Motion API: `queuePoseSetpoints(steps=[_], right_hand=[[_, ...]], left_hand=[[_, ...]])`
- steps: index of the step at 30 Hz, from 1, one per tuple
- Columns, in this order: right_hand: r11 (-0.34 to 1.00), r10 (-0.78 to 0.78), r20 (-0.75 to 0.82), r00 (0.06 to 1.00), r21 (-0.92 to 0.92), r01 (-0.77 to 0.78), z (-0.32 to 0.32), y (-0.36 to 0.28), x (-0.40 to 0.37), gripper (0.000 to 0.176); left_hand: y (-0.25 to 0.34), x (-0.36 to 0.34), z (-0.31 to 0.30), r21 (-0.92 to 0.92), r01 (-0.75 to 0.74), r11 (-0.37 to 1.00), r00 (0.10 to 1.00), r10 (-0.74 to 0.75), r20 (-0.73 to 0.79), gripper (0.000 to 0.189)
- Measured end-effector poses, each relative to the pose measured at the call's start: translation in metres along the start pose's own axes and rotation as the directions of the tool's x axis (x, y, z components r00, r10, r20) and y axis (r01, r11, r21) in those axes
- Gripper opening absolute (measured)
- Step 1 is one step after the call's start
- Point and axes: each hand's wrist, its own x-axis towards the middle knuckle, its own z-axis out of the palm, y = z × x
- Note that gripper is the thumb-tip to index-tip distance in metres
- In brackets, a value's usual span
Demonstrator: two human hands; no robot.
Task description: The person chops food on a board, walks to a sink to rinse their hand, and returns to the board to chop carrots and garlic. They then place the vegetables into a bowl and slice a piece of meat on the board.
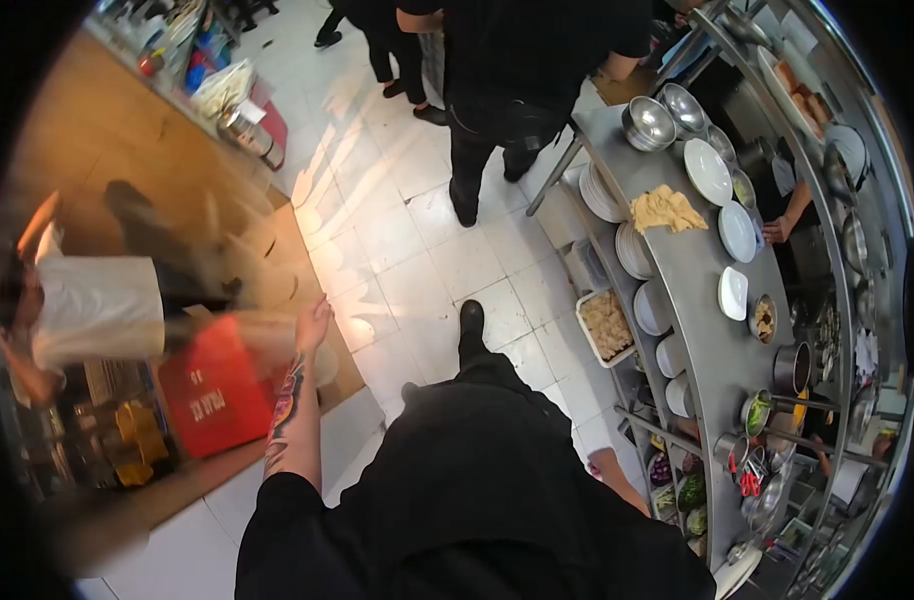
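The left hand (pixel 315 322) hangs near a red box (pixel 212 370) and the right hand (pixel 604 463) near a steel table (pixel 692 285) in a kitchen with a white tiled floor (pixel 457 250). A yellow cloth (pixel 667 209) lies on the table near white plates (pixel 707 170), as metal bowls (pixel 649 122) stand at the far end. A co-worker (pixel 527 80) in black stands ahead.

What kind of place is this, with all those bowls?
Probably a restaurant kitchen: steel bowls and white plates sit on a metal counter, with vegetables stored underneath.
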Motion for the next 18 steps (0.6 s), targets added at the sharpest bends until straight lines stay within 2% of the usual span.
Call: queuePoseSetpoints(steps=[1, 3, 4, 5, 6, 7, 8, 9, 11, 13, 14, 16, 17, 18], right_hand=[[0.916, -0.354, 0.094, 0.931, -0.167, 0.365, 0.000, 0.006, 0.065, 0.034], [0.927, -0.298, 0.097, 0.950, -0.208, 0.312, -0.018, -0.147, -0.035, 0.036], [0.934, -0.312, 0.112, 0.944, -0.144, 0.326, -0.024, -0.216, -0.054, 0.027], [0.886, -0.364, 0.122, 0.923, -0.261, 0.383, -0.031, -0.284, -0.055, 0.021], [0.798, -0.558, 0.017, 0.830, -0.262, 0.542, -0.035, -0.337, -0.064, 0.025], [0.417, -0.907, -0.186, 0.377, -0.521, 0.745, -0.037, -0.383, -0.064, 0.031], [0.513, -0.851, -0.172, 0.495, -0.470, 0.719, -0.053, -0.445, -0.083, 0.032], [0.512, -0.858, -0.206, 0.470, -0.409, 0.756, -0.077, -0.506, -0.140, 0.026], [0.420, -0.889, -0.283, 0.360, -0.187, 0.888, -0.118, -0.599, -0.203, 0.022], [0.399, -0.881, -0.374, 0.290, -0.258, 0.880, -0.144, -0.672, -0.226, 0.024], [0.407, -0.877, -0.378, 0.296, -0.259, 0.876, -0.153, -0.696, -0.228, 0.024], [0.410, -0.842, -0.539, -0.016, -0.660, 0.630, -0.165, -0.742, -0.226, 0.036], [0.418, -0.838, -0.546, -0.014, -0.658, 0.626, -0.168, -0.761, -0.216, 0.036], [0.515, -0.823, -0.558, 0.103, -0.658, 0.549, -0.172, -0.773, -0.201, 0.041]], left_hand=[[0.011, 0.012, -0.003, 0.013, -0.116, 0.993, 0.990, 0.116, -0.078, 0.046], [-0.044, 0.037, 0.026, 0.009, -0.151, 0.988, 0.984, 0.152, -0.092, 0.052], [-0.074, 0.044, 0.046, -0.023, -0.191, 0.981, 0.977, 0.188, -0.101, 0.057], [-0.085, 0.036, 0.060, 0.163, 0.042, 0.986, 0.999, -0.037, -0.030, 0.066], [-0.131, 0.039, 0.070, 0.223, -0.062, 0.973, 0.992, 0.035, 0.121, 0.066], [-0.078, 0.005, 0.077, 0.410, -0.001, 0.912, 0.975, -0.089, 0.202, 0.075], [-0.059, -0.020, 0.081, 0.402, 0.065, 0.913, 0.936, -0.195, 0.292, 0.075], [-0.084, -0.031, 0.090, 0.365, 0.127, 0.922, 0.895, -0.265, 0.358, 0.075], [-0.089, -0.031, 0.102, 0.315, 0.231, 0.921, 0.832, -0.355, 0.427, 0.075], [-0.082, -0.002, 0.112, 0.294, 0.284, 0.913, 0.791, -0.396, 0.467, 0.075], [-0.075, 0.019, 0.115, 0.296, 0.291, 0.910, 0.781, -0.404, 0.476, 0.075], [-0.056, 0.075, 0.119, 0.297, 0.275, 0.914, 0.775, -0.394, 0.494, 0.075], [-0.045, 0.110, 0.118, 0.300, 0.241, 0.923, 0.780, -0.368, 0.506, 0.074], [-0.040, 0.144, 0.119, 0.310, 0.201, 0.929, 0.785, -0.342, 0.517, 0.074]])
